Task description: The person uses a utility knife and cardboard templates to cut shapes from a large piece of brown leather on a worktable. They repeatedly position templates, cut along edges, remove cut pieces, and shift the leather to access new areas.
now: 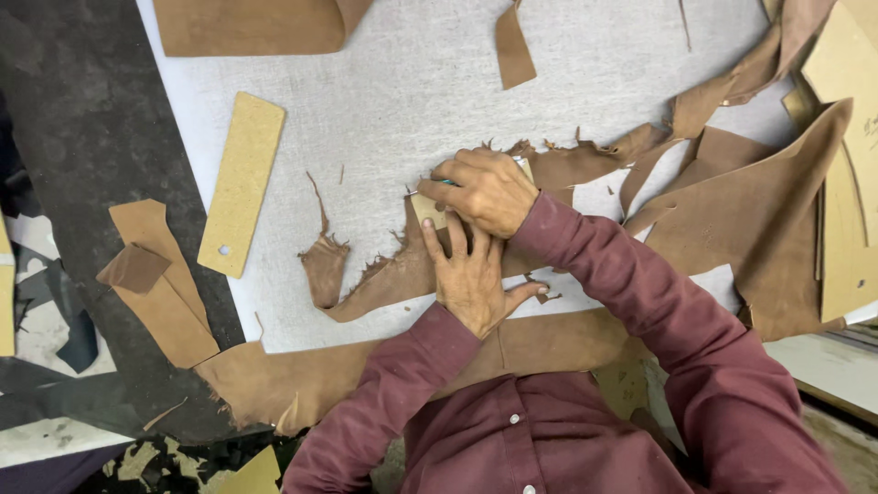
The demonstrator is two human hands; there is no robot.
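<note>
Pale cutting board [567, 64] carries ragged brown suede piece [384, 279] at centre. Left hand [471, 279], fingers flat and spread, presses small tan template [428, 210] onto suede. Right hand [485, 190], just above, fingers curled tight around thin tool; tool mostly hidden.

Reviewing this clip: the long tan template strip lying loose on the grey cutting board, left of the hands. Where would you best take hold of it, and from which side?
Probably at the lower end of the template strip, near its small hole, coming from the board's left edge. It lies flat and slanted, nothing on it, and that end sits nearest the edge. The left hand and right hand are busy on the leather scrap.
</note>
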